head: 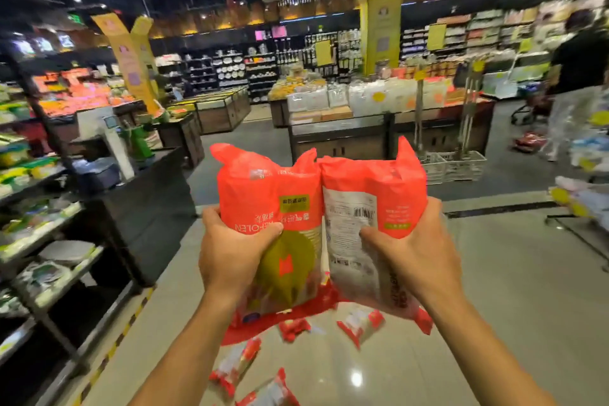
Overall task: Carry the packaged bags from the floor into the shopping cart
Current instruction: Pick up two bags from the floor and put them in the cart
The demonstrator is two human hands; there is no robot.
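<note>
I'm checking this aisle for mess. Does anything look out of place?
Yes: several red packaged bags lie scattered at odd angles on the floor. The left hand and right hand each grip one more bag, print upside down.

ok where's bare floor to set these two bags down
The widest bare floor is right of the right hand, between the loose bags and the rack at the far right. A narrower strip runs left of the left hand, along the striped tape. Directly below both hands it is crowded with bags.
</note>
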